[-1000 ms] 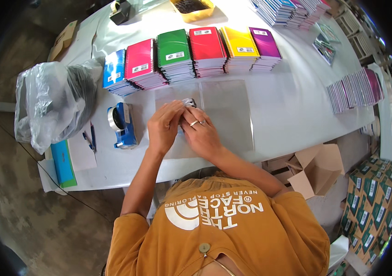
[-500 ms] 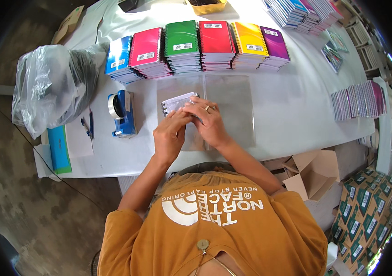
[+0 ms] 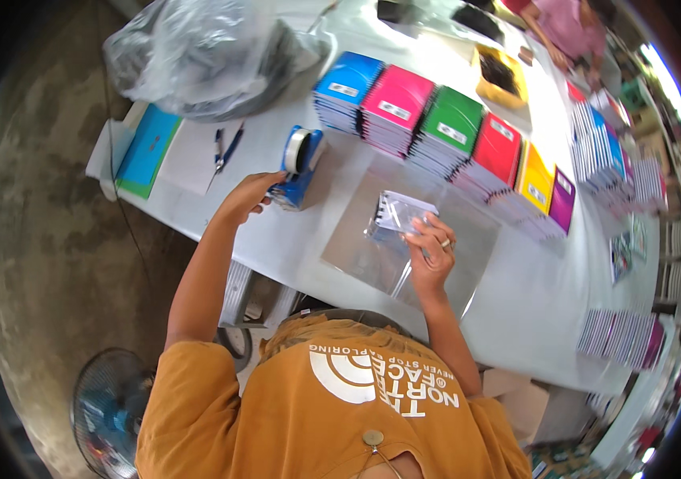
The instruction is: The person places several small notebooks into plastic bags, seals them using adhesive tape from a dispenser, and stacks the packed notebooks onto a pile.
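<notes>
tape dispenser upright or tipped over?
Upright: the blue tape dispenser stands on its base on the table, roll on edge; left hand touches it.

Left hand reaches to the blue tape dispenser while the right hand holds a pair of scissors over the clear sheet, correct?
Not quite. The head view shows the right hand holding a small clear-wrapped packet, not scissors, over the clear sheet. The left hand does reach to the blue tape dispenser.

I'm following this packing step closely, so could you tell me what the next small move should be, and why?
Probably pull a strip from the blue tape dispenser. The left hand rests at its near end, while the right hand pins a small clear-wrapped packet on the clear plastic sheets. No tape strip shows on the packet.
</notes>
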Motion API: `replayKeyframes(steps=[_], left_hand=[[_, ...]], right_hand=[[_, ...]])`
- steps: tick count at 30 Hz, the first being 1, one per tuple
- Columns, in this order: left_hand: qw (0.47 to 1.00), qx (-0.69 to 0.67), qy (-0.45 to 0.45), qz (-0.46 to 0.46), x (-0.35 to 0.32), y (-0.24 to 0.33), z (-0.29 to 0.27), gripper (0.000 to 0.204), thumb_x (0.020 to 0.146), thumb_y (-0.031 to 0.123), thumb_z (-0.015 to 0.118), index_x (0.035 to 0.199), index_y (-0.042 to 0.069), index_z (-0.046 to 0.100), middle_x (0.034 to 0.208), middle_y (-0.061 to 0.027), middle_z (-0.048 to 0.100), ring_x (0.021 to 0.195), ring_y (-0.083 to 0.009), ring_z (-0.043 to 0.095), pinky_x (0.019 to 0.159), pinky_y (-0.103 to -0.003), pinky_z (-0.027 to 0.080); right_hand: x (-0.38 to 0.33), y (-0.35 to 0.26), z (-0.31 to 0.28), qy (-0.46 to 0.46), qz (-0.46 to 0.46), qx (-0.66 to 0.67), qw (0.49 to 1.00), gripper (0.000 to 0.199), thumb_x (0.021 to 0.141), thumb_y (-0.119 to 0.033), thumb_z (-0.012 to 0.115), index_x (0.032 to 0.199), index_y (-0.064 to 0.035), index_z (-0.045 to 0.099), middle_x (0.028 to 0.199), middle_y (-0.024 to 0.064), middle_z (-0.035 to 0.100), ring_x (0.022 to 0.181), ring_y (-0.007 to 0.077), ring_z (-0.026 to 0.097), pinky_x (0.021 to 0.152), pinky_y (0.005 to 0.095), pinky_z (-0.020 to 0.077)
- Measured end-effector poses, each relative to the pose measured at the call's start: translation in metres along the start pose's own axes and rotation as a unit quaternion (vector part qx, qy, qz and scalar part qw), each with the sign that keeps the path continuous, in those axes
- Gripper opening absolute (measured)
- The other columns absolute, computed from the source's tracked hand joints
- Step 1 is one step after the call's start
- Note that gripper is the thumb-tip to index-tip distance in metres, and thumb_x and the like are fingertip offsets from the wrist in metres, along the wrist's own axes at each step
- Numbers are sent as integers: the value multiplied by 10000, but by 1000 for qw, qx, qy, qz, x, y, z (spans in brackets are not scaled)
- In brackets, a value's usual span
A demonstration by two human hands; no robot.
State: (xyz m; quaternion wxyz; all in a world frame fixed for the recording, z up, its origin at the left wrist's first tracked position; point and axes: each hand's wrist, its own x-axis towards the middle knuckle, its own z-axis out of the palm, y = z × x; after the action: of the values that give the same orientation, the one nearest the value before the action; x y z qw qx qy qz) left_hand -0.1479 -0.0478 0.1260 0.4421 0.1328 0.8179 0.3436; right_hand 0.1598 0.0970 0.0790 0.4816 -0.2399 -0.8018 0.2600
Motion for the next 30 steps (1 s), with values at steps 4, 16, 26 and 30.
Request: replayKeyframes(steps=[4, 16, 26, 30], left_hand=[[997, -52, -58, 28, 8, -9, -4, 418, 877, 387, 568, 1151, 77, 625, 1025, -46, 613, 873, -199, 509, 805, -352, 435], [876, 121, 426, 192, -6, -80, -1, 269, 885, 235, 621, 832, -20, 690, 654, -52, 635, 604, -115, 583, 540, -268, 453], [968, -221, -42, 113, -99, 21, 196, 399, 863, 349, 664, 658, 10, 622, 588, -57, 590, 429, -70, 482, 386, -213, 364], [974, -197, -50, 100, -93, 16, 192, 423, 850, 378, 677, 632, 25, 598, 556, -36, 566, 428, -63, 468, 385, -209, 347]], right_hand=[[2, -1, -4, -20, -15, -12, 1000, 235, 629, 41, 771, 750, -107, 634, 925, 47, 685, 1016, 265, 605, 894, 357, 419], [3, -1, -1, -13, -31, -1, 999, 276, 611, 57, 785, 754, -101, 609, 927, 64, 675, 1012, 281, 594, 869, 368, 455], [2, 4, -5, -8, -43, -3, 999, 255, 630, 23, 758, 739, -131, 586, 962, 9, 664, 1034, 225, 596, 853, 351, 396], [4, -4, -11, -34, -31, -33, 998, 323, 630, -27, 764, 909, -161, 672, 1024, 1, 624, 984, 201, 573, 818, 344, 399]])
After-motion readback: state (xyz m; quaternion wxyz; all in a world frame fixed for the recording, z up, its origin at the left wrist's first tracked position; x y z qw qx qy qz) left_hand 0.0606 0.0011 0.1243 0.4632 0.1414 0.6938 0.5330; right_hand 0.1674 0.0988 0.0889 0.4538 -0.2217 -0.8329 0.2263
